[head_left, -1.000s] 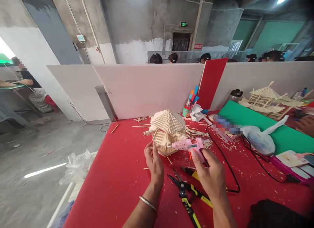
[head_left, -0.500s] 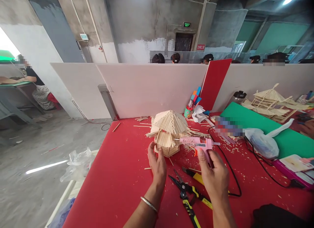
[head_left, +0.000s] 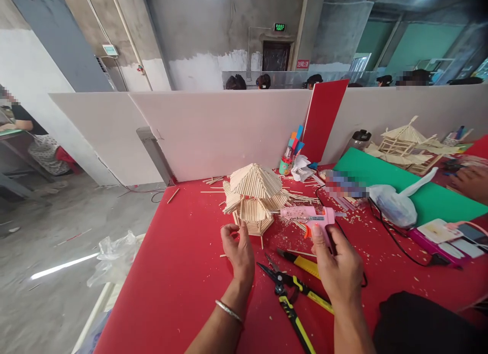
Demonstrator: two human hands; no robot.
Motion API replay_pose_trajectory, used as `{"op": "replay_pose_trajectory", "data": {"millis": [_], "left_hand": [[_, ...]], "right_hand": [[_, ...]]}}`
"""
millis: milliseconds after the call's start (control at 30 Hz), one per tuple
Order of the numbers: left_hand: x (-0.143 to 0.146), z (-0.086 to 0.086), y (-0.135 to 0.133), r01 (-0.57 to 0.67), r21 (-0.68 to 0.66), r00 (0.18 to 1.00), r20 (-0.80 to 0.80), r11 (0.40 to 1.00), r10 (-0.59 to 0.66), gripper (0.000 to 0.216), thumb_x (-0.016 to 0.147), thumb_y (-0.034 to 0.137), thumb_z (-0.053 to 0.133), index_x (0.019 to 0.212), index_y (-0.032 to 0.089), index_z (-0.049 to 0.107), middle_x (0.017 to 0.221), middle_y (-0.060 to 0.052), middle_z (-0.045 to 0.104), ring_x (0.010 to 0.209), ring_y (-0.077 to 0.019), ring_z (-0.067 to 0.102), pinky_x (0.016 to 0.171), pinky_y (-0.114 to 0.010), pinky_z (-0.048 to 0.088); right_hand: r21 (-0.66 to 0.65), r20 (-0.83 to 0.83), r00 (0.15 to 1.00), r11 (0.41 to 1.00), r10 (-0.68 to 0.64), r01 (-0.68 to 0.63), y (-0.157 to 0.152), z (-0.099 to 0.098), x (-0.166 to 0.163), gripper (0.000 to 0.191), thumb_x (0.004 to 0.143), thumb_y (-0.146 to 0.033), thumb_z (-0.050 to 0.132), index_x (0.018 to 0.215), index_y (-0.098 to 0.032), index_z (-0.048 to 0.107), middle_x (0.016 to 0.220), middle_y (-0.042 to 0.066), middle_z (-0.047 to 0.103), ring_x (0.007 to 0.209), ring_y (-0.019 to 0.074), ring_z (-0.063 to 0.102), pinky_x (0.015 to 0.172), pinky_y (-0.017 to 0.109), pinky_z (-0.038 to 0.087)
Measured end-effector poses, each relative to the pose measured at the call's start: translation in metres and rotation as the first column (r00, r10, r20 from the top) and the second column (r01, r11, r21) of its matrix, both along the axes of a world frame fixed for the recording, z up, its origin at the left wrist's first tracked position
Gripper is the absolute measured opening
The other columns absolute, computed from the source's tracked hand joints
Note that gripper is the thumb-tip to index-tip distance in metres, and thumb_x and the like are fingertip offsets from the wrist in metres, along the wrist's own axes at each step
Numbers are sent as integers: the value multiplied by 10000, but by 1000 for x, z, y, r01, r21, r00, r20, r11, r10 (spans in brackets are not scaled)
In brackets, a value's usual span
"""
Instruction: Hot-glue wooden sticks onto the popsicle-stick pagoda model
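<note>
A small stick-built pavilion model [head_left: 256, 184] with a pointed roof and a lower eave stands on the red table. Just in front of its base is my left hand [head_left: 239, 252], fingers bent in toward the thumb; anything between them is too small to make out. My right hand [head_left: 341, 262] grips a pink glue gun [head_left: 305, 215] by its handle. The gun's nozzle points left, close to the model's lower right side. Below the hands lie black-and-yellow pliers [head_left: 284, 293] and a yellow utility knife [head_left: 305, 264].
Loose sticks [head_left: 303, 197] and shavings lie around the model. A green board [head_left: 438, 191] bears a plastic bag [head_left: 394, 204] at right. A pen cup [head_left: 285, 165] stands by the white partition [head_left: 221, 130]. Another stick model [head_left: 404, 140] and another person's hand [head_left: 473, 184] are at far right.
My left hand has come away from the model's base toward me, and its fingers have curled in. The glue gun stays in my right hand near the model. The view has shifted slightly.
</note>
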State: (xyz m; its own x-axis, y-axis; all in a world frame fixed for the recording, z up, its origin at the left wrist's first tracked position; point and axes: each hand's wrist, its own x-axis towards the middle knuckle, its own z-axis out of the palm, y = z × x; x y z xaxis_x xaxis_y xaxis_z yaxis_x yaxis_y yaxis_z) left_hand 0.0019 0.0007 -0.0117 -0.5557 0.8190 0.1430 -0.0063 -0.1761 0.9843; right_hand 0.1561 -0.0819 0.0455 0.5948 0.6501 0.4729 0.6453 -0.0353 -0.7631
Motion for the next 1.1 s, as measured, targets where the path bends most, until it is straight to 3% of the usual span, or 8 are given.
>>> {"op": "replay_pose_trajectory", "data": {"millis": [100, 167, 400, 600, 700, 833, 1000, 1100], "left_hand": [[4, 7, -4, 117, 68, 988, 90, 991, -123, 333, 767, 420, 666, 658, 199, 442, 620, 60, 407, 566, -86, 394, 559, -215, 376], [6, 11, -7, 204, 55, 975, 75, 978, -207, 334, 753, 425, 683, 634, 188, 480, 592, 56, 427, 553, -82, 398, 542, -208, 372], [1, 11, -7, 294, -105, 919, -244, 950, -311, 234, 780, 395, 614, 704, 184, 682, 590, 4, 609, 576, -132, 533, 551, -228, 430], [1, 12, -7, 351, -81, 873, -332, 933, -358, 151, 751, 331, 635, 689, 206, 691, 660, -4, 639, 566, -127, 522, 558, -233, 429], [4, 15, -11, 363, -115, 858, -346, 925, -380, 330, 738, 440, 683, 546, 193, 576, 553, 25, 516, 522, -107, 441, 520, -223, 376], [7, 17, -13, 360, -54, 864, -356, 931, -355, 530, 839, 485, 564, 442, 196, 366, 516, 29, 400, 513, -98, 391, 518, -223, 350], [10, 16, -13, 361, -38, 867, -354, 932, -350, 255, 789, 378, 615, 619, 190, 595, 674, -4, 595, 551, -108, 485, 551, -225, 409], [13, 12, -16, 363, -78, 868, -334, 928, -368, 154, 762, 338, 618, 761, 194, 674, 692, -3, 636, 536, -110, 496, 531, -223, 415]], "right_hand": [[-7, 9, 1000, 1000, -14, 14, -2, 1, 1, 507, 859, -645, 493, 872, -170, 669, 660, 66, 682, 601, 172, 622, 561, 240, 410], [-6, 19, 1000, 1000, -14, 14, -3, 3, 0, 499, 865, -635, 491, 869, -169, 669, 656, 65, 678, 593, 166, 611, 569, 241, 410], [6, 13, 999, 999, -32, 32, -10, 11, 0, 497, 878, -627, 464, 829, -169, 651, 669, 72, 669, 584, 154, 576, 595, 246, 414], [-11, 11, 999, 999, -47, 47, -14, 14, 8, 506, 868, -632, 470, 872, -167, 671, 732, 87, 688, 665, 173, 604, 623, 250, 411], [-92, -18, 998, 994, -63, 61, -16, 11, 16, 550, 870, -656, 427, 934, -177, 690, 772, 87, 696, 665, 177, 594, 608, 256, 391], [-278, -24, 995, 957, -93, 82, -22, -3, 33, 569, 877, -658, 384, 985, -200, 704, 812, 95, 702, 734, 209, 607, 618, 268, 383], [-393, -94, 995, 920, -43, 3, -47, -26, 65, 464, 795, -585, 527, 933, -180, 708, 886, 111, 719, 817, 238, 636, 681, 287, 435], [-458, -172, 985, 887, -22, -60, -62, -34, 84, 488, 694, -507, 608, 1023, -156, 693, 986, 118, 718, 881, 256, 648, 746, 315, 462]]}}
